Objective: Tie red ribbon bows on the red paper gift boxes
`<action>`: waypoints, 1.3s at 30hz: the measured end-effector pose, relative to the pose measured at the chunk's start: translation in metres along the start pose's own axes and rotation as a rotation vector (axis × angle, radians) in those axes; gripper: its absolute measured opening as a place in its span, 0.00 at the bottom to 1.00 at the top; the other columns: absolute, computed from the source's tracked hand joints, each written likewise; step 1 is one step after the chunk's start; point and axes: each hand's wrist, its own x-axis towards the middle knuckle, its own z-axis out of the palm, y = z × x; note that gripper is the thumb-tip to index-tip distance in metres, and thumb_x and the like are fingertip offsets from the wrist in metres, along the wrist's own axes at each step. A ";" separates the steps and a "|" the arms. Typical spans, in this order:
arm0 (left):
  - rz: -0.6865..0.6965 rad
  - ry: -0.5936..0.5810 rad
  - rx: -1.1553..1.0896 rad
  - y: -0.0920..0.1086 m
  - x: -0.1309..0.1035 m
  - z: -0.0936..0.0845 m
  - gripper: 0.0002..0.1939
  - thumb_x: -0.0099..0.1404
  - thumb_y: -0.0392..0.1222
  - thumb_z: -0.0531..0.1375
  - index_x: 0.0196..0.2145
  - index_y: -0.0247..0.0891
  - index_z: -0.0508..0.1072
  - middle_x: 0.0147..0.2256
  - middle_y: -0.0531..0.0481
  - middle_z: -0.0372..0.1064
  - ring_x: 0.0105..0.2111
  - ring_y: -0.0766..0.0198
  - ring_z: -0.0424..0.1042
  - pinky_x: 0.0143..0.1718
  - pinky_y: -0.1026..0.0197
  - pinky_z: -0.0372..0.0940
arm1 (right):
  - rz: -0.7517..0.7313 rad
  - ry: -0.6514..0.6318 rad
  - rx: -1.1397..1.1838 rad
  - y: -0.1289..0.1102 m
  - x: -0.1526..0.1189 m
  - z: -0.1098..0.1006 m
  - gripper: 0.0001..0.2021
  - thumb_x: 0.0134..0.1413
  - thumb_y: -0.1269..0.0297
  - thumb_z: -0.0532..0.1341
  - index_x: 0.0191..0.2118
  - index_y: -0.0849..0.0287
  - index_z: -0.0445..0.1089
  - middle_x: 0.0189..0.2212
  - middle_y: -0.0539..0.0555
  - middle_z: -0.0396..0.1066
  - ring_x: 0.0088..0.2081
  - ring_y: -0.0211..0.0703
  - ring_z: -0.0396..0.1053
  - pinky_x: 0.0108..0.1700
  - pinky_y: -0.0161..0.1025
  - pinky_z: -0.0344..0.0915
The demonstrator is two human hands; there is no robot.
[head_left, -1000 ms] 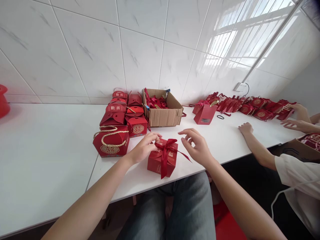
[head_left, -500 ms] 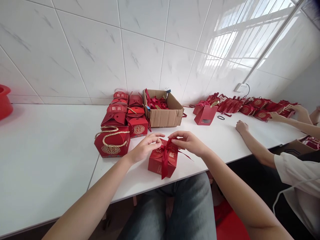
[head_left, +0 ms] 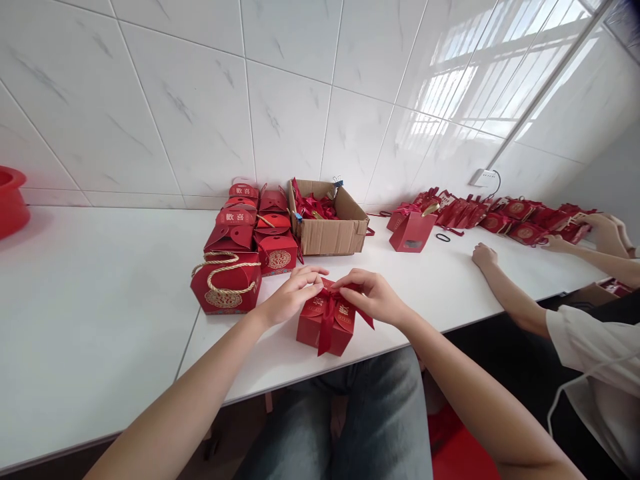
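Note:
A small red gift box (head_left: 311, 328) with gold lettering stands near the table's front edge. Around its top runs a dark red ribbon (head_left: 327, 332), with one tail hanging down the front and another out to the right. My left hand (head_left: 294, 294) is at the box's upper left, fingers bent and pinching at the ribbon's knot area; what lies between the fingertips is too small to tell. On the upper right, my right hand (head_left: 373, 295) pinches the ribbon between thumb and fingers.
Red boxes (head_left: 233, 283) stand in rows on the left, beside a cardboard box (head_left: 330, 237) of red ribbons. A red bag (head_left: 412, 231) and black ring (head_left: 443, 237) lie right. Another person's hand (head_left: 484, 255) rests on the table (head_left: 115, 300); more hands touch red packets (head_left: 527, 232).
My right hand has shifted slightly left and down toward the knot. The ribbon's right tail now hangs wider beside the box, and the front tail has swung a little left.

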 end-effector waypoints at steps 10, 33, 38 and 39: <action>0.046 0.048 0.071 -0.005 0.003 0.005 0.16 0.65 0.54 0.53 0.30 0.41 0.71 0.53 0.46 0.61 0.59 0.55 0.51 0.60 0.49 0.50 | 0.007 0.039 -0.172 0.001 0.005 0.009 0.08 0.51 0.61 0.63 0.30 0.58 0.78 0.24 0.52 0.70 0.25 0.36 0.65 0.28 0.35 0.62; -0.015 0.069 -0.147 -0.002 0.002 0.006 0.19 0.62 0.54 0.55 0.23 0.36 0.65 0.48 0.46 0.65 0.45 0.56 0.66 0.46 0.57 0.60 | 0.267 0.068 0.378 0.001 0.001 -0.007 0.13 0.47 0.55 0.65 0.31 0.61 0.71 0.24 0.48 0.66 0.21 0.29 0.56 0.22 0.32 0.52; -0.114 0.047 -0.345 0.002 0.001 0.007 0.19 0.63 0.57 0.53 0.40 0.38 0.69 0.35 0.48 0.68 0.40 0.56 0.68 0.41 0.56 0.62 | 0.385 -0.072 0.605 -0.002 0.001 -0.020 0.15 0.45 0.55 0.67 0.36 0.59 0.69 0.20 0.43 0.56 0.18 0.26 0.46 0.20 0.31 0.40; -0.118 0.047 -0.362 0.003 0.001 0.007 0.20 0.63 0.57 0.53 0.40 0.38 0.69 0.34 0.49 0.68 0.39 0.57 0.69 0.41 0.56 0.62 | 0.393 -0.083 0.575 -0.004 0.001 -0.020 0.15 0.45 0.54 0.66 0.35 0.60 0.69 0.20 0.43 0.56 0.18 0.27 0.47 0.20 0.31 0.41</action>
